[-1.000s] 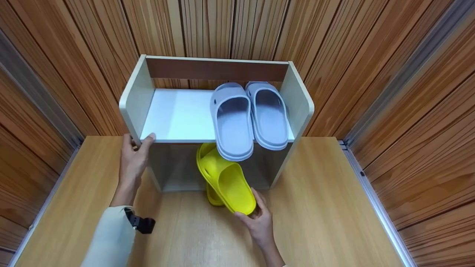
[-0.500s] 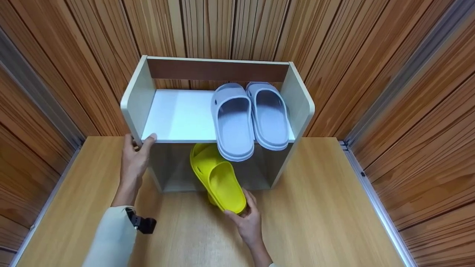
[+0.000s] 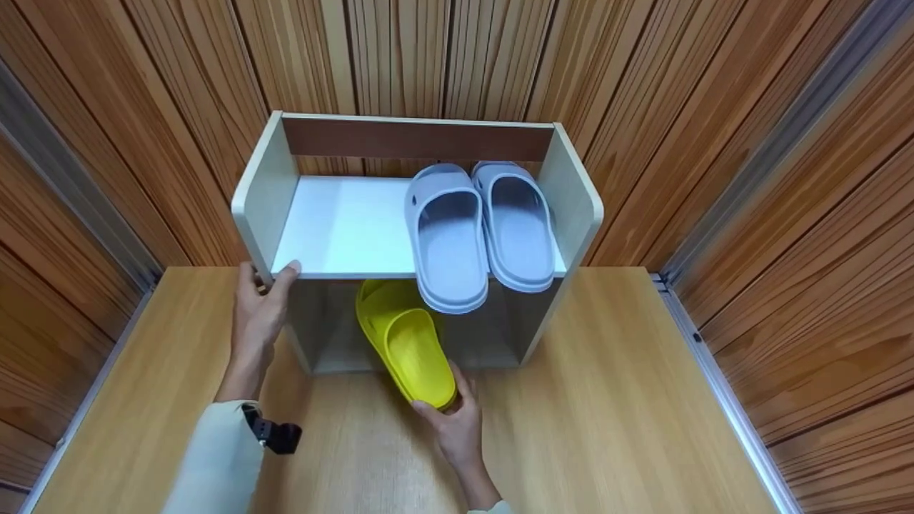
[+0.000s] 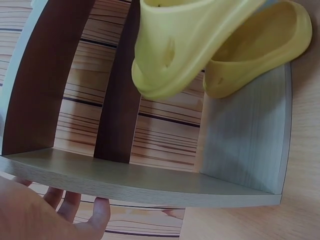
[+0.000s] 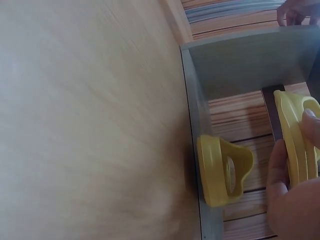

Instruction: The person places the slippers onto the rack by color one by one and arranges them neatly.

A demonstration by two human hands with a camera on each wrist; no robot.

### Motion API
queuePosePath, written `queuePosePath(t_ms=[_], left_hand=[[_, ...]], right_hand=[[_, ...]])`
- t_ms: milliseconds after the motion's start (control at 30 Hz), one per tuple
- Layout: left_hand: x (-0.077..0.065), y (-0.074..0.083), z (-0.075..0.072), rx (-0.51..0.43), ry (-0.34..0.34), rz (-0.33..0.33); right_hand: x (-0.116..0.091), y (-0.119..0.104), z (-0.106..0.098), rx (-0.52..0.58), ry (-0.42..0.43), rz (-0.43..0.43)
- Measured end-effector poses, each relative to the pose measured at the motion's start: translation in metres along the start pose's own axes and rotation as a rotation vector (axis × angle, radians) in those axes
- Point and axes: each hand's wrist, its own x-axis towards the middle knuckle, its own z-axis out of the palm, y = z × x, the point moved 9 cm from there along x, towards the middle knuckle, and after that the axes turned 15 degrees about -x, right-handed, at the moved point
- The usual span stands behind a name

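Note:
My right hand (image 3: 457, 432) holds a yellow slipper (image 3: 410, 357) by its heel, thumb on one side and fingers on the other. The slipper's toe points into the lower compartment of a small white shoe rack (image 3: 343, 221), under the middle shelf. A second yellow slipper (image 5: 212, 170) rests on the bottom board, lower than the held one; in the head view the held slipper hides it. With the thumb over the front edge of the middle shelf, my left hand (image 3: 258, 310) grips the rack's left side panel.
Two grey-blue slippers (image 3: 451, 243) sit side by side on the right half of the upper shelf, heels overhanging its front edge. The rack stands on a wooden surface (image 3: 607, 400) against a wood-panelled wall (image 3: 400, 57). Similar walls close in both sides.
My right hand has moved the held yellow slipper leftward, and its toe has gone further under the middle shelf. The left hand has stayed on the rack.

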Motion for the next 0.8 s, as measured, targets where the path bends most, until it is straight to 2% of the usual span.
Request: queuePosePath(t_ms=[300, 433, 633, 800], left_hand=[[0.000, -0.004, -0.001, 0.035, 0.013, -0.058], [0.001, -0.002, -0.001, 0.036, 0.014, -0.064], [0.001, -0.005, -0.001, 0.037, 0.011, -0.088], [0.002, -0.004, -0.003, 0.031, 0.008, -0.070]], right_hand=[[-0.006, 0.008, 0.012, -0.045, 0.015, 0.072], [-0.005, 0.010, 0.019, -0.057, 0.025, 0.076], [-0.005, 0.009, 0.030, -0.164, 0.066, 0.049], [-0.002, 0.008, 0.043, -0.236, 0.066, 0.065]])
